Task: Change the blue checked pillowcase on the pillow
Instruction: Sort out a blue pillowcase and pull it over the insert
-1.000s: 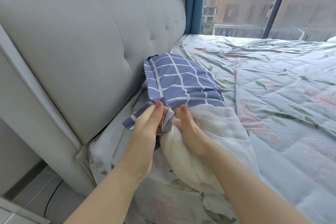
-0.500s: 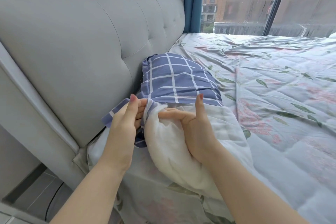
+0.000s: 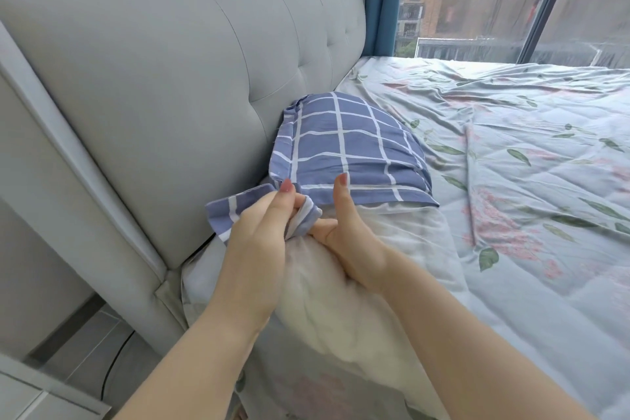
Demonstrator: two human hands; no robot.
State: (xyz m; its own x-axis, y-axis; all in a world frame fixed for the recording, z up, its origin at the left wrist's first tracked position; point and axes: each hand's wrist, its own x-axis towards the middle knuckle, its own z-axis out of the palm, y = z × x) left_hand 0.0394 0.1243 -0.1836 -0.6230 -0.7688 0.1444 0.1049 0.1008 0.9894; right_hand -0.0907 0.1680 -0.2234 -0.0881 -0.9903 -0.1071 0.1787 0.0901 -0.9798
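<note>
The left hand (image 3: 255, 242) is pinching the pillowcase (image 3: 347, 143) hem; the right hand (image 3: 351, 242) is gripping the pillow (image 3: 317, 314) at the bed's (image 3: 511, 181) head.

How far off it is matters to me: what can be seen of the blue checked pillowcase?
Thin blue-violet cotton-looking cloth with a white grid, wrinkled. The pillowcase covers only the far end of the white pillow, against the grey headboard; its open hem lies across the pillow's middle. The left hand pinches a bunched hem corner; the right hand grips the pillow, one fingertip touching the hem.
</note>
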